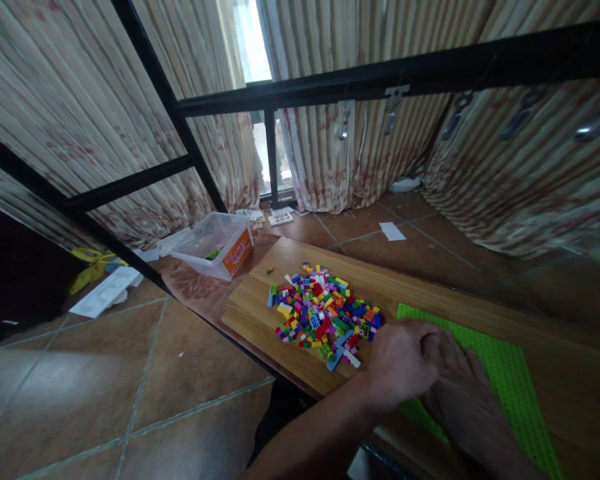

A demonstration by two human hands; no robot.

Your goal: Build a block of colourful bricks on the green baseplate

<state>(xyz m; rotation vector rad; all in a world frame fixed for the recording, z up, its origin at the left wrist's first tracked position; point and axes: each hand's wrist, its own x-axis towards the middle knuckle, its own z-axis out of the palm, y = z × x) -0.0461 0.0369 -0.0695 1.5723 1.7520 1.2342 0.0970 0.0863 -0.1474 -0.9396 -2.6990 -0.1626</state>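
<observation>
Head view. The left hand and right hand meet over the green plate, just beside a heap of loose bricks on the surface. The left fingers are curled narrow; the right fingers lie close together, palm down. Whether either hand holds a brick is hidden; cannot tell.

Risks, as judged: a sideways swing of the left forearm could scatter the heap, and pieces near the surface's near edge could drop to the tiled floor. If the plate is unfastened, uneven pressure could make it slide. Crossed hands may also hide a misplaced piece.

Materials: the bricks appear to be glossy hard plastic, rectangular, mixed in colour and length. The plate is a thin, flat sheet with a regular studded texture. The surface shows smooth wood grain. The tub is translucent plastic, open-topped, with an orange label.
</observation>
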